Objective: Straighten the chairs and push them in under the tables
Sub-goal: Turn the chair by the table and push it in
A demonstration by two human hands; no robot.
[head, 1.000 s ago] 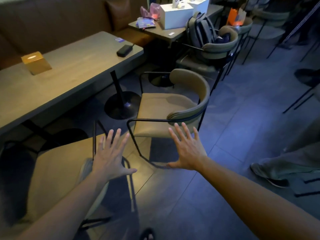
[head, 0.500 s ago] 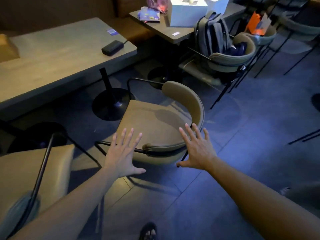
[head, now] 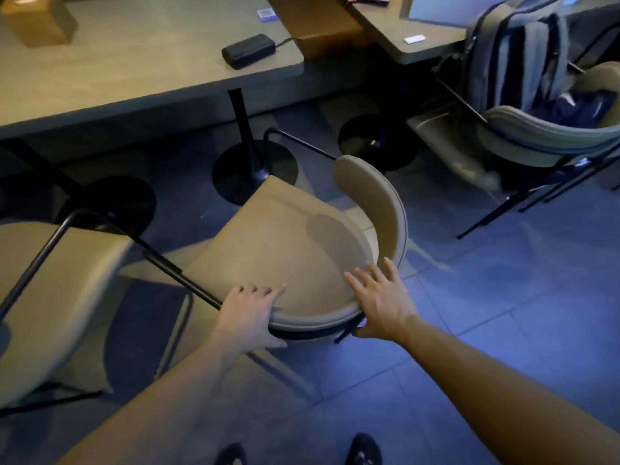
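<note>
A tan chair (head: pixel 278 250) with a curved backrest and black metal frame stands out from the long table (head: pixel 134 72), turned at an angle. My left hand (head: pixel 248 317) curls over the near end of the backrest, fingers on top and thumb under the rim. Flat and spread, my right hand (head: pixel 379 303) rests against the backrest's outer curve. A second tan chair (head: pixel 50 297) stands at the left, also away from the table.
Black pedestal bases (head: pixel 251 169) stand under the table. A black case (head: pixel 248 50) and a wooden box (head: pixel 37 18) lie on the tabletop. At the right, a chair (head: pixel 543 135) carries a grey backpack (head: pixel 513 52). My shoes (head: pixel 362 451) are at the bottom edge.
I have stepped closer to the angled chair. Both hands, open in the air before, have come down onto its backrest, the left one closing over the rim.
</note>
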